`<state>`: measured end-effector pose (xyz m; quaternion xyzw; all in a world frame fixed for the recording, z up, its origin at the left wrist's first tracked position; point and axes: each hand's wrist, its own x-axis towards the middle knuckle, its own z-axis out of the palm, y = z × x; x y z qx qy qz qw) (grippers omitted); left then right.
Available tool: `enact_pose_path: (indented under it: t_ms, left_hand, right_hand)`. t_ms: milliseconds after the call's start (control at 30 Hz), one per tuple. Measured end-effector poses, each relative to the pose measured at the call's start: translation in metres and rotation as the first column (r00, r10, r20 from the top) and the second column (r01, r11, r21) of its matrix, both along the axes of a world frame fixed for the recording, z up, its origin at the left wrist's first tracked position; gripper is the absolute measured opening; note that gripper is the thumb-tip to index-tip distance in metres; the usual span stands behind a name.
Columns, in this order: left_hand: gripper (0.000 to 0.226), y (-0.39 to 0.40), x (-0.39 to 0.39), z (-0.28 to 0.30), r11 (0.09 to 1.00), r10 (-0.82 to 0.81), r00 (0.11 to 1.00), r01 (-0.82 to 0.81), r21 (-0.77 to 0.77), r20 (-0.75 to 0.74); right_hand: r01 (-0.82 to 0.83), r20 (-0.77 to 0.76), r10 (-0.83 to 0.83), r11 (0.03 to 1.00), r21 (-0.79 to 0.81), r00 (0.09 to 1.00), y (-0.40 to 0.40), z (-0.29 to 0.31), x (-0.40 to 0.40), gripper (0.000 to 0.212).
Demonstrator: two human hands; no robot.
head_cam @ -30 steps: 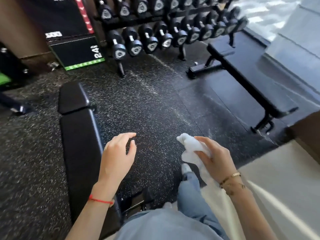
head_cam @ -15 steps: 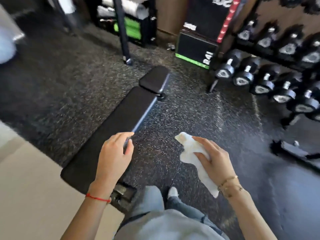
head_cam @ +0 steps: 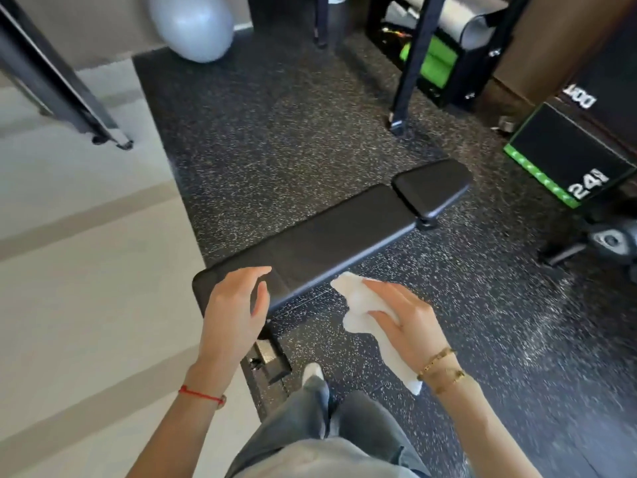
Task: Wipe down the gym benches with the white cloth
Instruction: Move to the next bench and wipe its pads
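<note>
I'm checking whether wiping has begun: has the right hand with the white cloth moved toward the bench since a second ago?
Yes. The right hand has brought the white cloth leftward to the bench edge; earlier it hung over open floor, well right of it.

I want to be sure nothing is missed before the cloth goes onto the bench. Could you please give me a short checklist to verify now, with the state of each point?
1. White cloth is in the right hand: ok, the fingers hold it.
2. Left hand is free: ok, open above the near end of the bench, holding nothing.
3. Cloth touches the bench pad: not ok, it hangs beside the pad's near edge, over the floor.
4. Bench top is free of objects: ok, nothing lies on the visible pads.
5. Cloth is damp or clean enough: cannot tell.
6. Person stands close to the bench end: ok.
</note>
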<state>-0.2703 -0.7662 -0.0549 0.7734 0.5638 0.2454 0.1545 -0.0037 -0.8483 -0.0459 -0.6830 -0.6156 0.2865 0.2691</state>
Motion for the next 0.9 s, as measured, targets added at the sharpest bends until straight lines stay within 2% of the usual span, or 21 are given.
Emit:
enact_pose_path:
  t_ms: [167, 433, 700, 900]
  left_hand:
    - [0.026, 0.022, 0.004, -0.012, 0.999, 0.038, 0.999, -0.038, 0.003, 0.012]
    - [0.025, 0.048, 0.025, -0.064, 0.975, 0.220, 0.975, -0.220, -0.026, 0.007]
    - [0.028, 0.085, 0.030, -0.177, 0.958, 0.273, 0.955, -0.281, -0.057, -0.113]
    - [0.030, 0.104, 0.028, -0.287, 0.964, 0.205, 0.952, -0.236, -0.119, -0.228]
  right_hand:
    - [-0.119, -0.033, 0.118, 0.992, -0.036, 0.993, 0.044, -0.014, 0.005, 0.043]
    - [-0.286, -0.022, 0.286, 0.956, -0.059, 0.958, 0.124, -0.070, 0.037, 0.044]
    - [-0.391, -0.015, 0.393, 0.909, -0.143, 0.920, 0.205, -0.188, 0.064, 0.046]
    - [-0.462, 0.050, 0.478, 0.867, -0.184, 0.877, 0.257, -0.300, 0.046, 0.052]
